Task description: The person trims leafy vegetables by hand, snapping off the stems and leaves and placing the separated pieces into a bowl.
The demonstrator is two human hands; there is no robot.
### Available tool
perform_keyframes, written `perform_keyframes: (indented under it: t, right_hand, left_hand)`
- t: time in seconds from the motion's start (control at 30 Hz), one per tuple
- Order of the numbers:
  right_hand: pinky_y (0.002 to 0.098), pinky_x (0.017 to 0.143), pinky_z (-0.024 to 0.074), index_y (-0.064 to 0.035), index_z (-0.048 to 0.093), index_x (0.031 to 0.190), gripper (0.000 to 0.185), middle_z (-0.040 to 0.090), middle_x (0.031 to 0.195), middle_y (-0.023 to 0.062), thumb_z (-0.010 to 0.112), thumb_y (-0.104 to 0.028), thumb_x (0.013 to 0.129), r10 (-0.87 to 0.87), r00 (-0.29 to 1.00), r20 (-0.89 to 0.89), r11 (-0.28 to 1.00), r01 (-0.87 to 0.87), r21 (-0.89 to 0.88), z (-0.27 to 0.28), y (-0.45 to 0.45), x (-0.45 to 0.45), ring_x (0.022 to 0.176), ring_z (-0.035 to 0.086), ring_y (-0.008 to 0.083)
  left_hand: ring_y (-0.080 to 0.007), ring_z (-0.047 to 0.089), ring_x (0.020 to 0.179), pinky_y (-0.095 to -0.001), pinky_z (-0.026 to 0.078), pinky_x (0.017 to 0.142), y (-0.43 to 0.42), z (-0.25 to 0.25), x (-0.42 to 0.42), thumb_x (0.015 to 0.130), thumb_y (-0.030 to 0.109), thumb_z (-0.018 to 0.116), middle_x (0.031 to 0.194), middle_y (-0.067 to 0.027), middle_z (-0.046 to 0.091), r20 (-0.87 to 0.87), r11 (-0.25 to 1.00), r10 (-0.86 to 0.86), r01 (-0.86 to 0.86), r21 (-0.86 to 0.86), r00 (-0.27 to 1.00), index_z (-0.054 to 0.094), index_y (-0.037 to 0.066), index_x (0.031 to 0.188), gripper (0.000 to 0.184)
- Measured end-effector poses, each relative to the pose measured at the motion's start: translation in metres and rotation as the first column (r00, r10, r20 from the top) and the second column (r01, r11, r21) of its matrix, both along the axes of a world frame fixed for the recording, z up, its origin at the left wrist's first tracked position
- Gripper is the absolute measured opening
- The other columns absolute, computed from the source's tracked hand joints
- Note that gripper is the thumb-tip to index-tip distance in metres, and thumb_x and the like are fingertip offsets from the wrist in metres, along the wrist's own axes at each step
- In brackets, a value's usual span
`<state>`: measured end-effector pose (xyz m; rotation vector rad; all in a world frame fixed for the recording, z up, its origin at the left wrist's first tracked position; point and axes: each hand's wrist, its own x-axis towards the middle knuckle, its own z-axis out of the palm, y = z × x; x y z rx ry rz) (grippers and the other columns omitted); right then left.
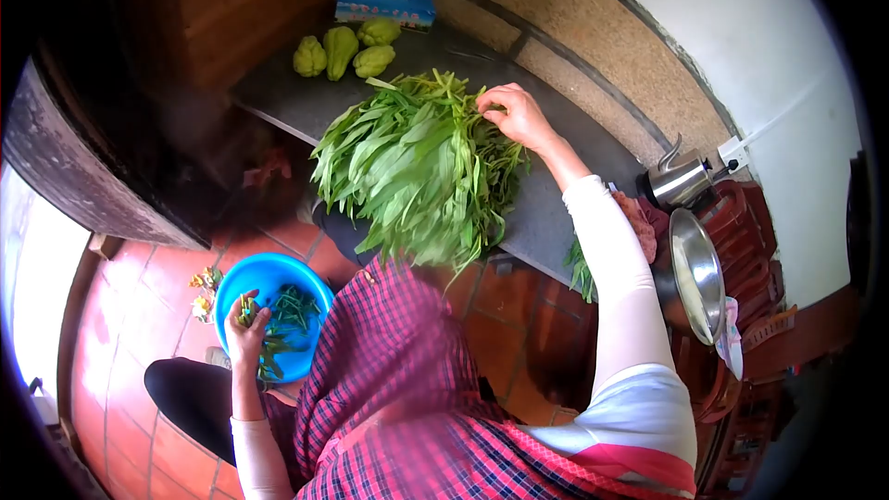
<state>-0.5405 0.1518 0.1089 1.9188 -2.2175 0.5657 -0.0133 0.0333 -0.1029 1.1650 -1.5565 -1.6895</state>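
Observation:
A large pile of leafy greens [407, 162] lies on the dark grey counter and hangs over its front edge. My right hand [516, 115] is at the upper right side of the pile, fingers pinched together at the stems; what lies between the fingertips is too small to make out. Lower left, my left hand [246, 331] is closed around some green stems [247, 310] over the left part of a blue basin [267, 268]. Cut green pieces [294, 308] lie inside that basin, and leaves hang just below my left hand.
Several pale green chayotes [340, 51] and a blue tissue box [384, 7] sit at the counter's back left. A steel kettle [681, 181] and a metal bowl [696, 273] are on the right. Yellowish scraps [204, 294] lie on the tiled floor beside the basin.

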Motion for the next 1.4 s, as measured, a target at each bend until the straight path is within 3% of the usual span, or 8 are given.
perform_keyframes:
  t: [0.17, 0.3, 0.5, 0.57, 0.7, 0.97, 1.1, 1.4]
  right_hand:
    - [0.0357, 0.087, 0.046, -0.0099, 0.069, 0.093, 0.017, 0.067, 0.088, 0.0059, 0.061, -0.004, 0.079, -0.037, 0.909, 0.416, 0.998, 0.008, 0.07, 0.018, -0.004, 0.005, 0.1, 0.059, 0.0262]
    - [0.0362, 0.086, 0.0464, -0.0102, 0.068, 0.097, 0.017, 0.064, 0.097, 0.0066, 0.063, -0.009, 0.081, 0.042, 0.998, 0.049, 0.99, -0.048, 0.133, 0.005, -0.025, 0.013, 0.101, 0.058, 0.0264]
    - [0.0335, 0.08, 0.048, -0.0065, 0.061, 0.09, 0.014, 0.062, 0.091, 0.0053, 0.068, -0.005, 0.078, 0.206, 0.97, -0.127, 0.977, -0.21, -0.021, 0.026, -0.033, -0.01, 0.089, 0.06, 0.0217]
    - [0.0279, 0.071, 0.0498, -0.0047, 0.061, 0.093, 0.011, 0.064, 0.084, 0.0022, 0.066, -0.006, 0.083, -0.034, 0.991, 0.127, 0.997, 0.026, 0.069, 0.062, -0.027, 0.012, 0.076, 0.06, 0.0137]
    - [0.0188, 0.058, 0.0475, -0.0024, 0.069, 0.098, 0.013, 0.064, 0.076, -0.0005, 0.063, -0.01, 0.089, 0.013, 0.827, 0.562, 0.992, -0.079, 0.095, 0.101, -0.024, 0.063, 0.062, 0.055, 0.0041]
    - [0.0205, 0.049, 0.0425, -0.0007, 0.071, 0.087, 0.018, 0.063, 0.067, 0.0004, 0.064, -0.017, 0.089, 0.099, 0.593, 0.799, 0.815, -0.509, 0.277, 0.048, -0.054, 0.211, 0.051, 0.052, 0.005]
    - [0.0204, 0.053, 0.0446, 0.001, 0.069, 0.097, 0.017, 0.065, 0.073, 0.0013, 0.061, -0.012, 0.09, 0.122, 0.501, 0.857, 0.733, -0.627, 0.262, -0.001, -0.068, 0.252, 0.056, 0.054, 0.0056]
    - [0.0236, 0.063, 0.0537, 0.0017, 0.066, 0.098, 0.013, 0.067, 0.076, 0.0054, 0.058, -0.005, 0.091, -0.09, 0.26, 0.961, 0.785, -0.575, 0.229, -0.057, -0.075, 0.287, 0.067, 0.064, 0.0103]
  left_hand:
    - [-0.0029, 0.045, 0.062, -0.0188, 0.036, 0.054, 0.002, 0.005, -0.002, 0.082, 0.003, 0.068, 0.075, 0.0063, 0.052, 0.045, 0.999, -0.006, 0.003, 0.054, 0.999, 0.063, 0.0, 0.11, 0.028]
    - [-0.0029, 0.046, 0.061, -0.0188, 0.037, 0.053, 0.003, 0.009, -0.005, 0.081, 0.004, 0.07, 0.072, 0.0067, 0.053, 0.073, 1.0, 0.004, -0.004, -0.006, 0.997, 0.064, 0.001, 0.109, 0.028]
    - [-0.0029, 0.047, 0.057, -0.0198, 0.038, 0.051, -0.007, 0.02, 0.014, 0.079, 0.004, 0.07, 0.073, 0.0037, 0.059, 0.042, 0.997, 0.052, -0.054, 0.055, 0.998, 0.067, 0.0, 0.108, 0.029]
    - [-0.0026, 0.047, 0.057, -0.0198, 0.038, 0.051, -0.01, 0.03, 0.016, 0.08, 0.005, 0.069, 0.072, 0.0034, 0.059, 0.045, 0.999, 0.012, -0.015, 0.051, 0.999, 0.068, 0.001, 0.104, 0.024]
    - [-0.0059, 0.052, 0.062, -0.0234, 0.043, 0.057, -0.007, 0.073, -0.009, 0.083, 0.005, 0.065, 0.068, 0.0029, 0.057, 0.11, 0.973, -0.096, 0.117, -0.199, 0.989, 0.069, 0.001, 0.094, 0.012]
    - [-0.0144, 0.063, 0.078, -0.0268, 0.049, 0.069, -0.016, 0.202, -0.052, 0.082, 0.003, 0.065, 0.084, -0.0074, 0.065, -0.205, 0.694, -0.259, 0.035, -0.719, 0.944, 0.068, -0.001, 0.091, 0.011]
    - [-0.0053, 0.059, 0.07, -0.0239, 0.048, 0.063, -0.018, 0.171, -0.051, 0.077, 0.018, 0.076, 0.075, -0.0031, 0.067, 0.098, 0.937, -0.282, 0.296, -0.186, 0.954, 0.07, -0.002, 0.091, 0.025]
    - [-0.0051, 0.056, 0.062, -0.0236, 0.045, 0.059, -0.016, 0.101, -0.011, 0.078, 0.014, 0.074, 0.07, 0.0017, 0.064, -0.126, 0.966, -0.245, 0.253, 0.052, 0.961, 0.071, 0.002, 0.087, 0.016]
